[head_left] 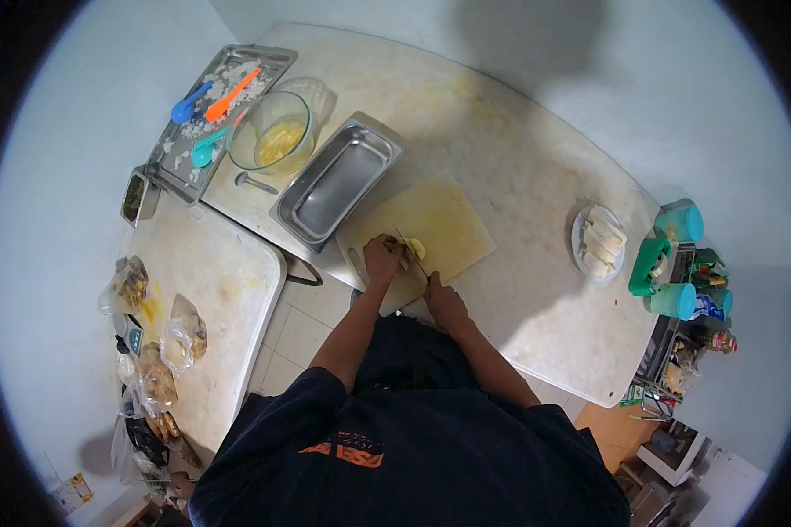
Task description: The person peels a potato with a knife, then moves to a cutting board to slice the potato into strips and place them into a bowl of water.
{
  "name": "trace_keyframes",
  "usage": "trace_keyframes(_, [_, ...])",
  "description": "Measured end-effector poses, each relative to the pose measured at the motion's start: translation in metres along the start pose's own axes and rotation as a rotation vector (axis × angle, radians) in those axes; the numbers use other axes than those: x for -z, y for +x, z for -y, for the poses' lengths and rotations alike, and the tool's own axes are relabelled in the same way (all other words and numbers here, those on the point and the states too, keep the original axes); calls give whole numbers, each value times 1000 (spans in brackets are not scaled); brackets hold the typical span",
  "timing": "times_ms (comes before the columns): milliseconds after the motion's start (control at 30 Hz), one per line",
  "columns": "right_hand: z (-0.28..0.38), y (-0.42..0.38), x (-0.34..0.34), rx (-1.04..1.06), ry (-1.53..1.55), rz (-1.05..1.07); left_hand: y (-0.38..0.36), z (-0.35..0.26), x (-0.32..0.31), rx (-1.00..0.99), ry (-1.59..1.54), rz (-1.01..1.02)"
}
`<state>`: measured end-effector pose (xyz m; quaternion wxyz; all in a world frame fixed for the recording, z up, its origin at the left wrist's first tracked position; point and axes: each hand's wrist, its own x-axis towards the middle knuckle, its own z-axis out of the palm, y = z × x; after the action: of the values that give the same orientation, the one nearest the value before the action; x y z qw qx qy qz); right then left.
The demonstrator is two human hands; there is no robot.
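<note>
My right hand is closed round the handle of a knife, its blade angled up and left over a pale yellow cutting board. Beside the blade, on its right, lies a rounded yellow piece of food. My left hand is on the other side, fingers bent and pressed down close to the blade. What these fingers grip is hidden under them, and I cannot tell its kind. Just beyond the board sits a rectangular steel pan with nothing in it.
Left of the pan stands a glass bowl with yellow pieces, next to a metal tray with white crumbs and coloured scoops. A plate of white strips is on the right, near turquoise-lidded containers. Plastic bags line the left table.
</note>
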<state>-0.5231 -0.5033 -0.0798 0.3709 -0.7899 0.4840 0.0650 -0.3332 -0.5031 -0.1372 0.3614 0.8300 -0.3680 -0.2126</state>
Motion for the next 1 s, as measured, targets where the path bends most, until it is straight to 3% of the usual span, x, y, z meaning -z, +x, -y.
trace_keyframes(100, [1, 4, -3, -61, 16, 23, -2, -1, 1, -13, 63, 14])
trace_keyframes(200, [6, 4, 2, -116, -1, 79, 0, -2, 4, 89, -123, 89])
trace_keyframes(300, [-1, 9, -8, -114, -13, 75, 1, 2, 4, -26, 45, 62])
trace_keyframes(500, [-2, 15, -5, -130, 5, 64, 3, -6, 7, 51, -54, 25])
trace_keyframes(600, [-16, 21, -3, -78, 145, 94, 3, -10, 12, 104, -139, 94])
trace_keyframes(700, [3, 11, 29, -182, 430, 273, 3, -7, 14, 19, -76, 67])
trace_keyframes(800, [-14, 6, 2, 86, 264, 11, 1, -10, 19, 70, -168, 47])
trace_keyframes(900, [-18, -7, -2, 12, 176, -103, 0, -15, 22, 112, -131, 53])
trace_keyframes(1000, [-16, -13, 10, -47, 179, -138, 1, -12, 14, -126, 20, 12])
